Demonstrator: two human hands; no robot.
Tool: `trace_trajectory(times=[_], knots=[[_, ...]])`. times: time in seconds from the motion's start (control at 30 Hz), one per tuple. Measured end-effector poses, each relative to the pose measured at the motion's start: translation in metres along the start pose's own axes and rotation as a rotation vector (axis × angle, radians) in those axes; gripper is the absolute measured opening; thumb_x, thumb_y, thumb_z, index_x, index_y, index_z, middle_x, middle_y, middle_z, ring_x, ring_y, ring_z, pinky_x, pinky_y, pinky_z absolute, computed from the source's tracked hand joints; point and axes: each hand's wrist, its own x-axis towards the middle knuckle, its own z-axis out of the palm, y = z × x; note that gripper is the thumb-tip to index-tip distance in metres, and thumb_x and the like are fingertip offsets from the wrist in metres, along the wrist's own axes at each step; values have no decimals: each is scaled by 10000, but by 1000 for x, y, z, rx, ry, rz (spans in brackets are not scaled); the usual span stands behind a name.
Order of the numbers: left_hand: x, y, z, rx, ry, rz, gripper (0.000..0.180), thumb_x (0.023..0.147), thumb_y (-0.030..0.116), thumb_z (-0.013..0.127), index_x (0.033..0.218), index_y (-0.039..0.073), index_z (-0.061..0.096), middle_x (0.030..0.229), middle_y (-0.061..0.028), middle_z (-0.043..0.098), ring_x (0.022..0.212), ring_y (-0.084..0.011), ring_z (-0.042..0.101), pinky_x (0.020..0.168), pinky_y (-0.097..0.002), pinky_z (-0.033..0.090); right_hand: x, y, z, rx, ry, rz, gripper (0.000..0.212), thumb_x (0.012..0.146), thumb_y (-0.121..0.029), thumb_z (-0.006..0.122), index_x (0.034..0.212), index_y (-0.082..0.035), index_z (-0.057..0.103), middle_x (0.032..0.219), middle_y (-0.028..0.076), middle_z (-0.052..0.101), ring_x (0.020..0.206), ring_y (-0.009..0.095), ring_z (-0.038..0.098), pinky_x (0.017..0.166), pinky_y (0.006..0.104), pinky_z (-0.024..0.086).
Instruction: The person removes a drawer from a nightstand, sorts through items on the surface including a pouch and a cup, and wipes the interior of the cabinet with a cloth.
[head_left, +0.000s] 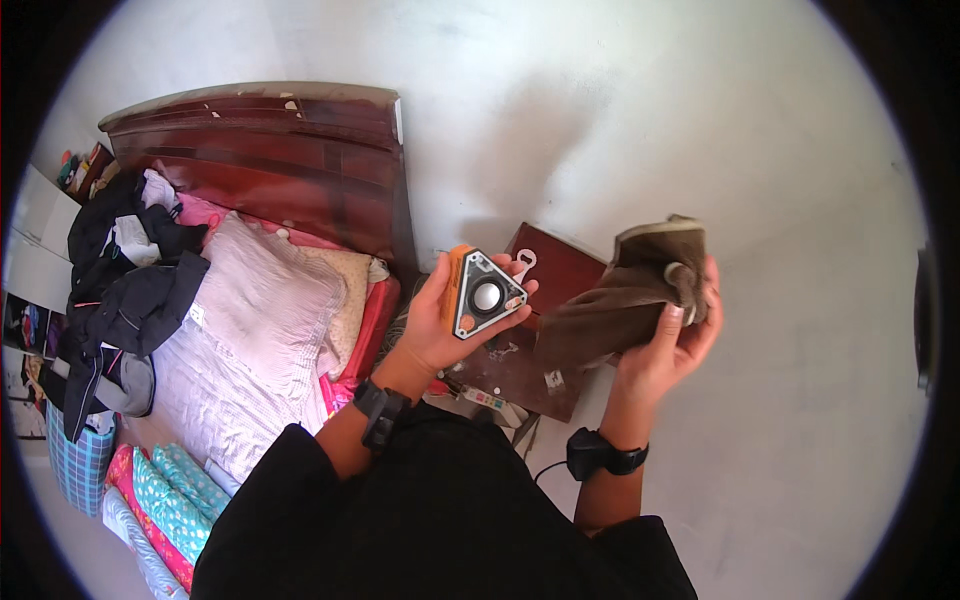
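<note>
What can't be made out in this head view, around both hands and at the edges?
Head view:
- Underside of the orange-edged triangular device: faces the left hand, away from the camera.
- Parts of the right hand's fingers: behind the brown cloth.
- Part of the dark red cabinet: behind the cloth.
- Dark object, far right: cut by the lens rim.

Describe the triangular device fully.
The triangular device has an orange side, a pale rim, a dark face and a shiny, metallic-looking dome in the middle. An orange round mark sits near its lower corner. It is tilted, face toward the camera, in the left hand, fingers showing past its right edge. Its back is hidden; whether it is on can't be told.
</note>
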Motion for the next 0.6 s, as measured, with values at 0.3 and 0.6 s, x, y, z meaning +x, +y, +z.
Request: trace_trajectory(times=[0.3, 0.6], knots=[[5, -7, 3, 26, 88, -79, 561, 985, 528, 336, 1283, 82, 498, 1198, -188, 580, 1112, -358, 572, 791, -492, 518, -14, 5, 45, 191, -185, 153, 417, 929, -34, 522, 1327, -44, 394, 1412, 220, 415, 1273, 293, 450, 1066, 410, 371], [-12, -5, -11, 284, 125, 138, 368, 1011, 297, 345, 1292, 96, 471, 1242, -81, 566, 1156, -215, 557, 984, -375, 461, -17, -10, 84, -316, -870, -108, 288, 774, -87, 680, 1061, -74, 659, 1208, 78, 612, 1171, 373, 502, 989, 440, 404]])
